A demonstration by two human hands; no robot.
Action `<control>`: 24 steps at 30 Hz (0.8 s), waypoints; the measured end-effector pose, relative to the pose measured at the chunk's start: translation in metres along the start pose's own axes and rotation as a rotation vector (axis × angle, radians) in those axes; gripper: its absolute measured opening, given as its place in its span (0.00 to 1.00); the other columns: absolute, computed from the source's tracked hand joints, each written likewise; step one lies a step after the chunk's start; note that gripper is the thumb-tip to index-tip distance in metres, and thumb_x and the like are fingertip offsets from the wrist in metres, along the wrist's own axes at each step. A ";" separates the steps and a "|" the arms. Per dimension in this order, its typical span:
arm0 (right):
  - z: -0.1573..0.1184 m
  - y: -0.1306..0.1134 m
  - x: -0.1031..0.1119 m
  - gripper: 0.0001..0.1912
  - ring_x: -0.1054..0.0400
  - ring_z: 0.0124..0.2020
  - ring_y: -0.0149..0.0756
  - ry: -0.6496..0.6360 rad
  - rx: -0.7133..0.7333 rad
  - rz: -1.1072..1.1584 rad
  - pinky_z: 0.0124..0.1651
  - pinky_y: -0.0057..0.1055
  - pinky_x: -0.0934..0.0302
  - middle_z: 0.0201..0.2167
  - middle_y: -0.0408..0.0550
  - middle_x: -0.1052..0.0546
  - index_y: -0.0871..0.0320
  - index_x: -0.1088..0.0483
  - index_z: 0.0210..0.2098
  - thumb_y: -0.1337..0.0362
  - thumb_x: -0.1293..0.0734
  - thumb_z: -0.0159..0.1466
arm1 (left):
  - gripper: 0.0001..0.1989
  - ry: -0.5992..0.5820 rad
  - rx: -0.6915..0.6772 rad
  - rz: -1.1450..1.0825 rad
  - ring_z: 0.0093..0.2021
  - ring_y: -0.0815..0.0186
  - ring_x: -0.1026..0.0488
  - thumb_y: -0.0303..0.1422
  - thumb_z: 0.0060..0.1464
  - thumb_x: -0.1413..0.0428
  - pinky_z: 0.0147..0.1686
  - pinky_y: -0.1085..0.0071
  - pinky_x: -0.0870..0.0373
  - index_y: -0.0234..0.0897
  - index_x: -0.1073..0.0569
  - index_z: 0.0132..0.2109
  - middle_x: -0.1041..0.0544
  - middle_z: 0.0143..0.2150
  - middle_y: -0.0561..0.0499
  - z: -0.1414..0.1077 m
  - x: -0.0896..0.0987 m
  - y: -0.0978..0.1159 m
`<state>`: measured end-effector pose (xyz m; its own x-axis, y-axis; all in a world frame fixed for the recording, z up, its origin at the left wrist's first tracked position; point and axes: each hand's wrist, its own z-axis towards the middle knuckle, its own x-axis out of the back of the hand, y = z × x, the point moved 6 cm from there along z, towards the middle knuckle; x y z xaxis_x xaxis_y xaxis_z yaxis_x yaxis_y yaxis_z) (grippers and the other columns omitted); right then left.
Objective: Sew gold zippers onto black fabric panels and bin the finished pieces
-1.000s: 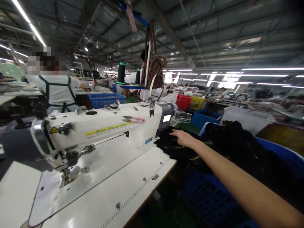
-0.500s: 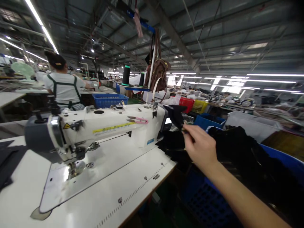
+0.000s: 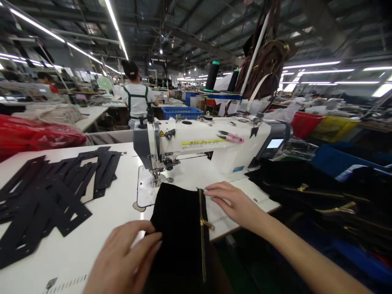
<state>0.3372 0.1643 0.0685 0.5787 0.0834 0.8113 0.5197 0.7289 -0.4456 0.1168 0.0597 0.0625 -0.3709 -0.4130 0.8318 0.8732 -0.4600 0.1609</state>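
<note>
A black fabric piece (image 3: pixel 177 232) lies in front of the sewing machine (image 3: pixel 226 161), its far edge close to the presser foot (image 3: pixel 155 177). Along its right side runs a gold-toothed zipper (image 3: pixel 202 249) with a gold slider and pull (image 3: pixel 207 223). My left hand (image 3: pixel 122 259) pinches the left edge of the fabric between thumb and fingers. At the far right corner, by the zipper's upper end, the fingers of my right hand (image 3: pixel 234 204) are closed on the fabric.
Dark cut strips (image 3: pixel 55 192) lie heaped on the table's left. More black zippered pieces (image 3: pixel 306 192) are piled at the right. Pink-handled thread snips (image 3: pixel 231 136) rest on the machine arm. Beyond it are a blue basket (image 3: pixel 182 113) and a seated co-worker (image 3: pixel 136 100).
The view has swung left. My right hand has come from the pile at right to the machine's front with a black zippered piece, and my left hand has come into view holding it.
</note>
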 end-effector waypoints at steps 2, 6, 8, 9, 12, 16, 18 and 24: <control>0.012 0.016 -0.014 0.16 0.36 0.47 0.38 -0.105 0.030 0.037 0.51 0.38 0.41 0.47 0.52 0.30 0.55 0.29 0.46 0.75 0.40 0.62 | 0.06 -0.115 0.042 -0.084 0.37 0.60 0.33 0.32 0.57 0.52 0.36 0.62 0.35 0.40 0.30 0.36 0.30 0.38 0.48 0.023 -0.028 0.029; 0.022 0.036 -0.038 0.16 0.36 0.44 0.38 -0.167 0.040 0.044 0.48 0.37 0.40 0.40 0.50 0.30 0.55 0.27 0.43 0.76 0.34 0.57 | 0.07 -0.315 0.196 -0.029 0.36 0.55 0.36 0.35 0.52 0.49 0.36 0.55 0.38 0.36 0.31 0.34 0.32 0.35 0.45 0.048 -0.071 0.055; 0.022 0.041 -0.040 0.15 0.36 0.40 0.36 -0.177 0.025 0.060 0.44 0.34 0.39 0.35 0.48 0.31 0.55 0.26 0.41 0.74 0.32 0.56 | 0.05 -0.362 0.204 -0.040 0.36 0.55 0.36 0.32 0.51 0.49 0.37 0.55 0.39 0.36 0.32 0.34 0.33 0.35 0.46 0.050 -0.077 0.056; 0.022 0.042 -0.039 0.14 0.35 0.38 0.34 -0.184 0.017 0.073 0.42 0.32 0.38 0.34 0.47 0.32 0.55 0.26 0.41 0.73 0.32 0.56 | 0.05 -0.374 0.198 -0.060 0.37 0.55 0.36 0.31 0.51 0.50 0.37 0.55 0.39 0.36 0.32 0.35 0.32 0.35 0.46 0.050 -0.078 0.055; 0.019 0.043 -0.035 0.11 0.35 0.32 0.30 -0.213 0.002 0.112 0.37 0.27 0.37 0.30 0.43 0.33 0.56 0.26 0.38 0.73 0.31 0.55 | 0.05 -0.408 0.185 -0.102 0.37 0.57 0.36 0.28 0.53 0.52 0.37 0.58 0.39 0.37 0.32 0.34 0.32 0.36 0.47 0.044 -0.074 0.049; 0.017 0.037 -0.031 0.05 0.35 0.35 0.31 -0.208 0.003 0.109 0.38 0.27 0.39 0.30 0.43 0.34 0.56 0.25 0.30 0.71 0.30 0.55 | 0.09 -0.416 0.129 -0.014 0.37 0.59 0.35 0.23 0.55 0.55 0.37 0.61 0.38 0.36 0.31 0.36 0.31 0.36 0.47 0.036 -0.073 0.046; 0.018 0.033 -0.029 0.05 0.36 0.38 0.32 -0.200 0.008 0.086 0.42 0.29 0.40 0.33 0.44 0.33 0.55 0.26 0.28 0.72 0.30 0.54 | 0.10 -0.396 0.081 0.044 0.37 0.60 0.35 0.21 0.54 0.55 0.38 0.62 0.37 0.36 0.31 0.37 0.30 0.37 0.47 0.033 -0.074 0.048; 0.003 0.019 -0.029 0.04 0.36 0.34 0.35 -0.183 -0.020 -0.056 0.39 0.33 0.42 0.30 0.45 0.31 0.58 0.30 0.27 0.71 0.34 0.57 | 0.07 -0.403 0.001 0.122 0.36 0.58 0.33 0.21 0.51 0.49 0.35 0.63 0.36 0.37 0.31 0.35 0.29 0.37 0.48 0.031 -0.071 0.041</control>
<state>0.3281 0.1778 0.0382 0.4254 0.1662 0.8896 0.5616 0.7223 -0.4035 0.1886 0.0945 0.0267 -0.1117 -0.1234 0.9860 0.9033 -0.4261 0.0490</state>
